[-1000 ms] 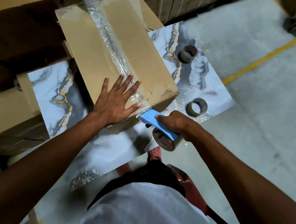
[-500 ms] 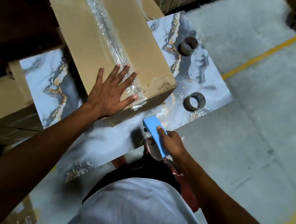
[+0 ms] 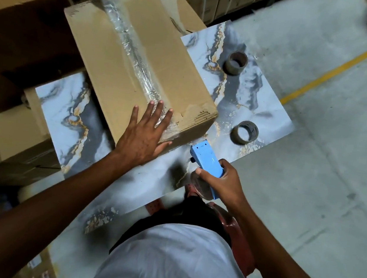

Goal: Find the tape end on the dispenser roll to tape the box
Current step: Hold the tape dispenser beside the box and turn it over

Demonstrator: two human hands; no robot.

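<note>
A brown cardboard box (image 3: pixel 109 63) lies on the marble-patterned table (image 3: pixel 250 96), with a strip of clear tape (image 3: pixel 132 52) running along its top seam to the near edge. My left hand (image 3: pixel 144 137) rests flat on the box's near end, fingers spread over the tape. My right hand (image 3: pixel 223 183) grips a blue tape dispenser (image 3: pixel 207 161) just off the box's near corner, over the table's front edge. Its tape roll (image 3: pixel 200 186) shows partly under my fingers. The tape end is not visible.
Two spent tape cores stand on the table to the right, one far (image 3: pixel 235 63) and one near (image 3: pixel 244 131). Stacked cardboard boxes (image 3: pixel 19 31) crowd the left and back. Concrete floor with a yellow line (image 3: pixel 332 73) lies to the right.
My right hand pulled the dispenser away from the box's near corner, towards my body, and turned it so the blue handle points away from me. My left hand stayed on the box.
</note>
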